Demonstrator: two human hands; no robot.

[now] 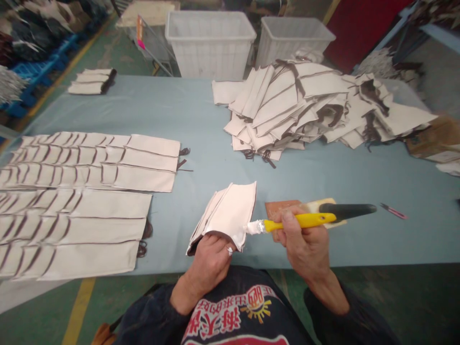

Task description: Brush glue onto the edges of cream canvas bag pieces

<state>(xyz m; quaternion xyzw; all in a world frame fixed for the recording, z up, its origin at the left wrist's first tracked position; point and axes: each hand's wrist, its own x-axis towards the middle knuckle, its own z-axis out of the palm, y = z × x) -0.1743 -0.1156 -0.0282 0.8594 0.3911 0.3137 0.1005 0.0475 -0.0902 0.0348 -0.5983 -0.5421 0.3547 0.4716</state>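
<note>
A cream fabric piece [233, 206] with dark brown edging lies at the front middle of the table. My left hand [212, 261] is closed on its near edge, some fingers hidden under the brown-edged opening. My right hand [305, 239] grips a brush [302, 221] by its yellow handle. The brush's whitish bristles touch the right side of the fabric piece. Behind my right hand lie a brown block [282, 205] and a black-handled tool [350, 211] on a yellowish pad.
Overlapping rows of cream pieces [143, 163] cover the left of the blue-grey table [215, 167]. A heap of similar pieces [287, 100] lies at the back right. Small pink-handled snippers [394, 211] are at the right. White bins [212, 48] stand beyond the far edge.
</note>
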